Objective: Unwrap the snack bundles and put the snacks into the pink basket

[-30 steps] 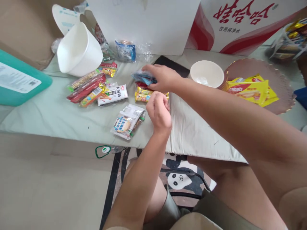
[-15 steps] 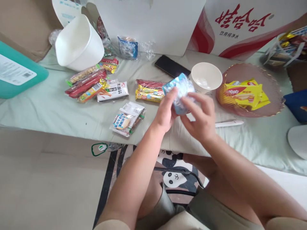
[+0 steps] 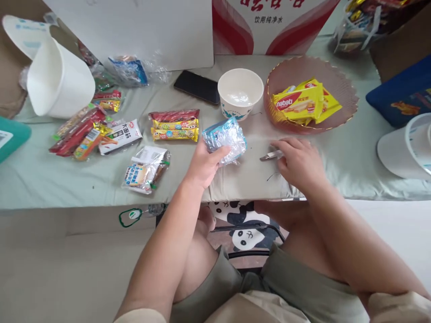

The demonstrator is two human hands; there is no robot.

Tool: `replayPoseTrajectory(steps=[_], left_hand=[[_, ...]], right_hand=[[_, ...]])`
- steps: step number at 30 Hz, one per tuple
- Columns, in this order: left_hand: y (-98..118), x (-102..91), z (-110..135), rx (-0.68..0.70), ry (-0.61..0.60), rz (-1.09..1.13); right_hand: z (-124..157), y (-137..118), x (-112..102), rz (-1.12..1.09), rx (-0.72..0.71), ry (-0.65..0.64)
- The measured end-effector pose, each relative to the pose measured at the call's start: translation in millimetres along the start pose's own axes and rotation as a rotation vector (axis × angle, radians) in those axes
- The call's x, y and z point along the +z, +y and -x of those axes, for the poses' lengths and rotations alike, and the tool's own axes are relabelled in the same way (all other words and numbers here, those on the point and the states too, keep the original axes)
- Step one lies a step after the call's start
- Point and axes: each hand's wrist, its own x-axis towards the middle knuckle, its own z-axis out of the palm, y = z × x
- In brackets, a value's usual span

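My left hand (image 3: 205,164) is closed around a blue snack packet (image 3: 225,140) wrapped in crinkled clear plastic, held above the cloth in front of the bowl. My right hand (image 3: 299,162) lies low on the cloth, its fingers closed over the white handle of a small craft knife (image 3: 271,155). The knife's metal tip points left, and the rest of its handle is hidden under the hand. A white paper bowl (image 3: 239,105) with a leaf pattern stands just beyond the packet. To its right, a pink glass bowl (image 3: 346,101) holds yellow nabati wafer packs (image 3: 299,102).
Left of my hands lie red and yellow snack bars (image 3: 175,125), a bagged biscuit pack (image 3: 146,170) and more snacks (image 3: 81,134). A black phone (image 3: 197,86) rests behind. White containers (image 3: 400,148) stand at the right, another tub (image 3: 72,80) at the left; cartons (image 3: 141,31) line the back.
My right hand has let go of the blue packet and moved down right onto the knife. My left hand keeps the packet. The view has shifted to the right.
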Motion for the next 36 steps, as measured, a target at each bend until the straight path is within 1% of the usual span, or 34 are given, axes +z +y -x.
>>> replayPoseTrajectory(steps=[3, 5, 7, 9, 10, 12, 14, 16, 18, 20, 23, 26, 30, 33, 36], left_hand=[[-6.3, -1.9, -2.6, 0.065, 0.058, -0.011], [-8.7, -2.6, -4.1, 0.080, 0.045, -0.052], [-10.3, -2.1, -5.5, 0.094, 0.018, -0.096], [-12.2, -0.3, -6.8, 0.114, 0.001, -0.147], [-13.7, 0.9, -7.5, 0.130, -0.001, -0.175], [-17.9, 3.5, -9.0, 0.173, -0.005, -0.239], [-22.8, 5.4, -10.6, 0.219, -0.027, -0.305], [-27.1, 6.0, -12.0, 0.265, -0.061, -0.359], [-29.6, 5.7, -12.4, 0.325, -0.083, -0.397], [-30.5, 5.0, -11.4, 0.376, -0.080, -0.432], [-30.5, 4.2, -7.8, 0.384, -0.087, -0.463], [-31.1, 3.5, -5.0, 0.380, -0.094, -0.438], [-27.4, 0.7, -5.2, 0.417, 0.006, -0.428], [-17.0, -2.1, -6.0, 0.457, 0.078, -0.437], [-4.0, -4.1, -3.7, 0.488, 0.166, -0.396]], right_hand=[[0.7, 3.3, -2.0, -0.011, 0.030, -0.022], [-0.3, 3.8, -4.9, -0.069, 0.042, -0.010], [-0.9, 0.2, -8.8, -0.204, 0.089, 0.028], [0.4, -9.0, -13.2, -0.476, 0.143, 0.026], [1.7, -15.4, -15.1, -0.652, 0.157, -0.011], [4.2, -29.4, -17.8, -1.001, 0.143, -0.153], [4.9, -41.5, -18.3, -1.188, 0.146, -0.281], [3.7, -48.7, -16.9, -1.265, 0.186, -0.351], [1.7, -50.8, -14.4, -1.311, 0.230, -0.375], [-0.1, -50.3, -12.0, -1.325, 0.254, -0.368], [-2.1, -49.5, -9.6, -1.286, 0.253, -0.355], [-3.4, -51.2, -7.9, -1.230, 0.242, -0.366], [-4.7, -54.5, -6.6, -1.130, 0.197, -0.392], [-6.2, -56.1, -6.9, -1.040, 0.174, -0.424], [-6.4, -55.5, -7.0, -0.940, 0.153, -0.478]])
